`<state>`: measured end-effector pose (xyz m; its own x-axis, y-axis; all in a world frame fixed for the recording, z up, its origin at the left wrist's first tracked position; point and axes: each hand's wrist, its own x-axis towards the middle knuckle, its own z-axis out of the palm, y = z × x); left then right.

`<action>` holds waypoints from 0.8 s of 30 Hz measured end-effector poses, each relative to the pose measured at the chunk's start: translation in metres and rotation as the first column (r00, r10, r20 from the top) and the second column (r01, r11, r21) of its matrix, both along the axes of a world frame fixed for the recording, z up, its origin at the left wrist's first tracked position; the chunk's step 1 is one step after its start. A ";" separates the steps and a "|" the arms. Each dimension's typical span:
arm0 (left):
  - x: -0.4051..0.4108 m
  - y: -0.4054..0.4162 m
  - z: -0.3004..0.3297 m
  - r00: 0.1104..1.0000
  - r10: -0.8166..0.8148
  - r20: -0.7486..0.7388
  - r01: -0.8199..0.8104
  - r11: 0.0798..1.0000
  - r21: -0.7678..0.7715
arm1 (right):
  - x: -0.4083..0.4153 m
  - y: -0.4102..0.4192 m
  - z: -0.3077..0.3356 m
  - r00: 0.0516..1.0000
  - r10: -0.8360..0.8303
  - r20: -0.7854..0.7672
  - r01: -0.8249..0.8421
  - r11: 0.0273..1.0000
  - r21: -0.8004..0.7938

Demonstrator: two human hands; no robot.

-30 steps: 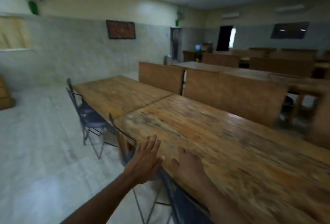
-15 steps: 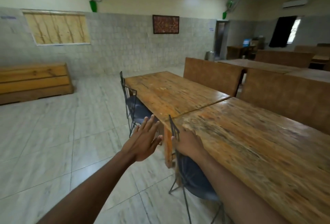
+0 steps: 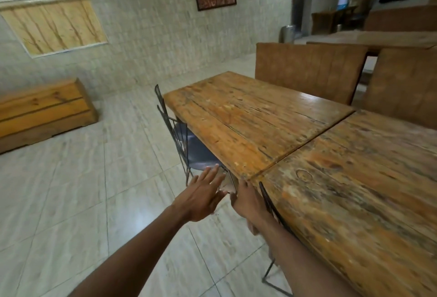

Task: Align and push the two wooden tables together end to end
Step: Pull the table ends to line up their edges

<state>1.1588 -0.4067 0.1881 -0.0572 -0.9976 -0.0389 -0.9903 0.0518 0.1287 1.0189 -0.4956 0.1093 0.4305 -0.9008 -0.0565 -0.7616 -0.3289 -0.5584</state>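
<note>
A: Where do the two counters stand?
B: Far counter point(image 3: 248, 117) meets near counter point(image 3: 354, 190) end to end, seam nearly shut; front edges look slightly offset.
A: Hands?
B: Left hand point(image 3: 201, 196) is released, flat, touching nothing. Right hand point(image 3: 248, 199) sits under the near corner; whether it grasps, I cannot tell.
A: Next?
B: Probably a small nudge to align. Two chairs point(image 3: 184, 136) this side.
</note>
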 end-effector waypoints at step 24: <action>0.009 -0.487 -0.250 0.872 -0.453 -0.184 0.472 0.879 0.074 | 0.056 -0.221 -0.195 0.574 -0.807 -0.140 0.793 0.590 -0.150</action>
